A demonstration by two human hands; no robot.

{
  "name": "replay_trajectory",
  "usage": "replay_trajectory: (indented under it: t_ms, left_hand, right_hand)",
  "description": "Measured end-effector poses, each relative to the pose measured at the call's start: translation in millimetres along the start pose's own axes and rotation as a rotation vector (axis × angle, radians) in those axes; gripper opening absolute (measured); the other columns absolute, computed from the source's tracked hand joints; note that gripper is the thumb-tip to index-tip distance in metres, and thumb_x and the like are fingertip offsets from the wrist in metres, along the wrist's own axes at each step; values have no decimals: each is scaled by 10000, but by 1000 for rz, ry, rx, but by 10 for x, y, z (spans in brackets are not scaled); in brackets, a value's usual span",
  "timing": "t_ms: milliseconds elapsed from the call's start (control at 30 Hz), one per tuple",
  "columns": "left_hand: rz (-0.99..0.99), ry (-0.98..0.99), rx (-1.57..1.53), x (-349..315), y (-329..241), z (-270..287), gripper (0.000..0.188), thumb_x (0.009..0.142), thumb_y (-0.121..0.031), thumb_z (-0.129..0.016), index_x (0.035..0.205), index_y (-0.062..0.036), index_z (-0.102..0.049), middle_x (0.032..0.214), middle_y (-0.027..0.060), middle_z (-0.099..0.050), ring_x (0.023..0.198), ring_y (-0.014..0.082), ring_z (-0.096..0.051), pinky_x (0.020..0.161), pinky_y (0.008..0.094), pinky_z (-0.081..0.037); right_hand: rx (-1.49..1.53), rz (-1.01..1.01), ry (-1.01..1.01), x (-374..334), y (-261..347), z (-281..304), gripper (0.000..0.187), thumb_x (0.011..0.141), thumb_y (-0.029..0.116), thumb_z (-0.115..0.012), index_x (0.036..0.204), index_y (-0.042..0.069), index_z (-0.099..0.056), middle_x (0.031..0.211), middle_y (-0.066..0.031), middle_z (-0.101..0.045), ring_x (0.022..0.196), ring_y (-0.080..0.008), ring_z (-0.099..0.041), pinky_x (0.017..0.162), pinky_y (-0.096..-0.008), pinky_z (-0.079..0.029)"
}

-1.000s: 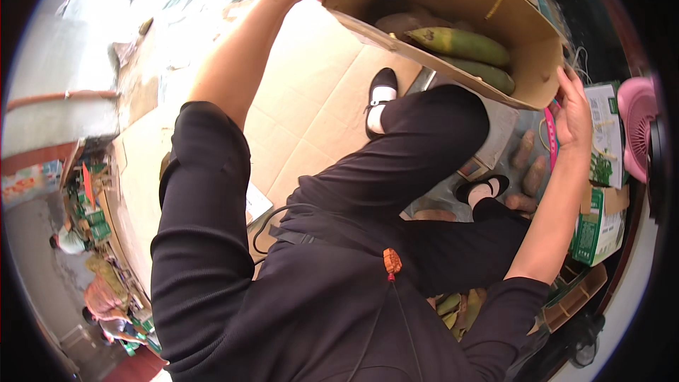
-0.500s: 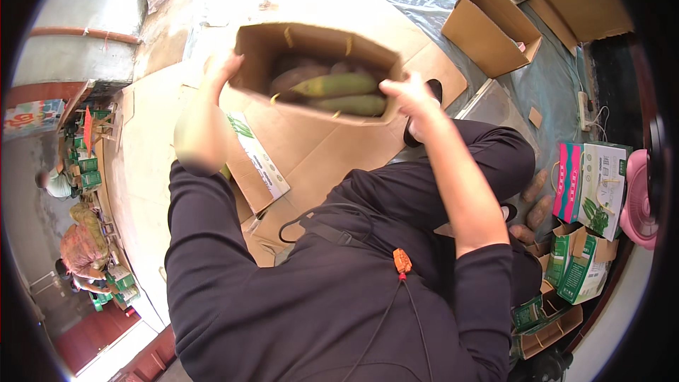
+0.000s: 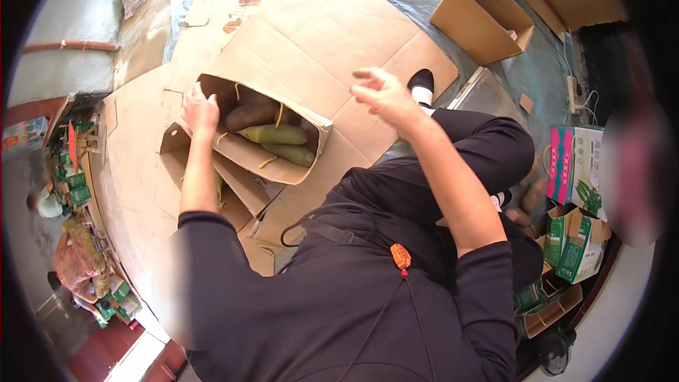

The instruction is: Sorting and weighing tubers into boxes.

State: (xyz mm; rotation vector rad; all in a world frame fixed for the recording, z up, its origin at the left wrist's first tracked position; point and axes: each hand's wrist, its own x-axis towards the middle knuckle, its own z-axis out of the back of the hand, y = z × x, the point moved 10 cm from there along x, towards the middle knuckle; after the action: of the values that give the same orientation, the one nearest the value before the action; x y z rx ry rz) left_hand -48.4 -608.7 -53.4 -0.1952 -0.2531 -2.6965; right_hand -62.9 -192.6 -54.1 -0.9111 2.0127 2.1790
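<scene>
A cardboard box [image 3: 325,136] with string loops at its rim sits tilted in front of me, its open top toward me. Inside lie long green vegetables [image 3: 272,134] beside brownish, rounded ones [image 3: 249,117] partly in shadow. My left hand [image 3: 201,110] is closed over the box's left end. Apart from the box, my right hand [image 3: 387,99] hovers to its right, fingers stretched out and holding nothing. Against the near left side of this box stands another open carton [image 3: 237,182], partly hidden by my left forearm, with something green inside.
Flattened cardboard [image 3: 311,28] covers the floor. An open carton [image 3: 470,28] stands at the far right. Printed boxes [image 3: 580,251] are stacked at my right, near several brownish tubers [image 3: 534,194]. Other people [image 3: 49,201] are at the far left.
The box has come down and left, onto the floor area beside the other carton. My right hand has let go of its right end; my left hand stays on it.
</scene>
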Motion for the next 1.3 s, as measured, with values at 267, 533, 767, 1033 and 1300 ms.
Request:
replay_trajectory:
  t_ms: [267,533,767,1033,1300]
  left_hand:
    - [-674,593,-309,-1902,-1881,103,464,835,-517,-582,838,-56,-632,893,159,-595,853,351,-594,738,476,-470]
    - [-705,622,-324,-2429,-1612,-521,246,837,-233,-580,876,-3,-658,804,229,-639,791,414,-625,687,492,-489]
    - [-923,583,-241,-2393,-1474,-619,244,840,-216,-588,905,-3,-688,713,201,-655,695,331,-660,631,404,-509]
    - [-1067,813,-399,-2121,-2152,-290,240,852,-200,-594,984,-13,-666,780,169,-660,746,295,-658,661,381,-515]
    - [-1005,1046,-578,-2071,-2510,742,261,863,-184,-599,1063,-23,-644,848,136,-666,797,258,-655,691,359,-522]
  right_hand:
    - [177,267,-394,-1324,687,1601,290,924,164,-578,1186,39,-574,997,-32,-664,875,-97,-593,750,-244,-457]
    - [133,383,-955,-3446,407,2747,258,926,191,-571,1144,54,-590,989,-28,-664,895,-110,-608,754,-251,-450]
    - [185,425,-1373,-4972,-304,2922,261,928,186,-574,1143,39,-590,969,-26,-665,857,-101,-610,711,-234,-457]
    - [203,-9,-1643,-5336,-2354,2514,229,880,105,-595,1096,39,-631,926,-45,-653,793,-96,-586,662,-249,-466]
    - [-856,-670,-994,-4125,-4576,1188,198,830,217,-557,762,63,-662,780,-145,-645,719,-319,-630,663,-413,-516]
